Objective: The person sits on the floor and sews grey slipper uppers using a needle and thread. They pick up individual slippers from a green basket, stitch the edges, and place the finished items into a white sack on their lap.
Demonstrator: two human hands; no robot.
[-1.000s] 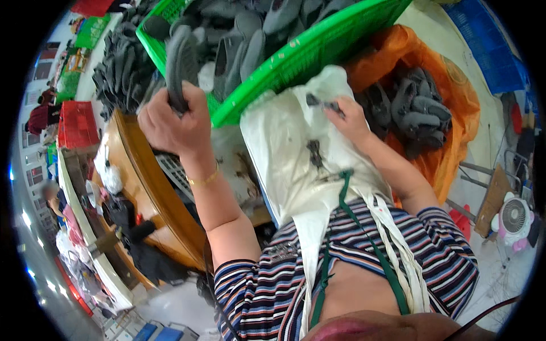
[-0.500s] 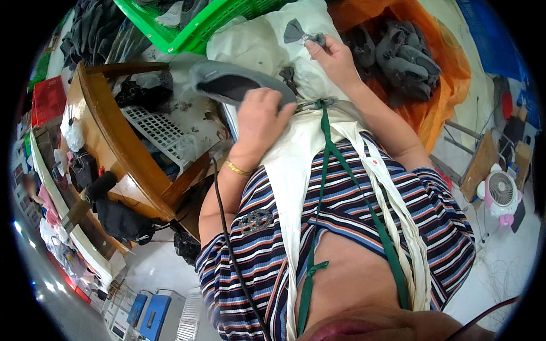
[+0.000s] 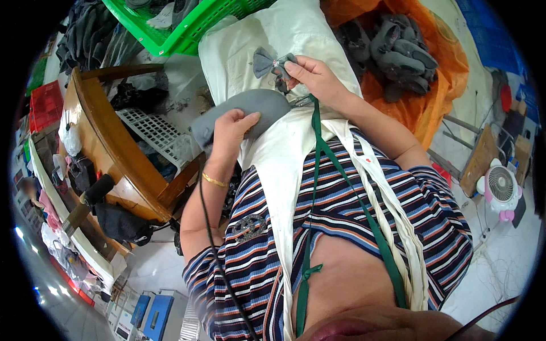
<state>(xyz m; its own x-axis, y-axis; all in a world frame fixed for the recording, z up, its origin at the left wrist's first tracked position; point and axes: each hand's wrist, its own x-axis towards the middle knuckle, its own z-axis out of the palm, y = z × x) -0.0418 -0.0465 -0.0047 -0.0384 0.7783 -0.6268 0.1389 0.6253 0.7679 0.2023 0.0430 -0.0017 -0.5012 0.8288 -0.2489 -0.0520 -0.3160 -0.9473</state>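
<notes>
My left hand [image 3: 232, 132] is closed around a grey fabric slipper [image 3: 259, 107], thumb lying across its smooth surface; the slipper's opening is turned out of sight. In my right hand [image 3: 313, 79], thumb and fingers pinch a small grey fabric bow [image 3: 264, 62] with a shiny centre. The bow is held just beyond the slipper, apart from it. A white cloth [image 3: 227, 57] covers my lap beneath both hands. Something small and dark on the cloth, partly behind my right fingers, is too hidden to name.
At the right, an orange bag [image 3: 449, 96] holds a heap of grey slippers [image 3: 401, 51]. A green plastic basket [image 3: 187, 35] stands at the far left, above a wooden table frame [image 3: 105, 142] and a white plastic grid [image 3: 153, 132]. A fan [image 3: 501, 186] is at the far right.
My left hand has turned the slipper over, so its opening no longer shows, and moved it nearer and left. My right hand has brought the bow nearer and leftward, toward the slipper.
</notes>
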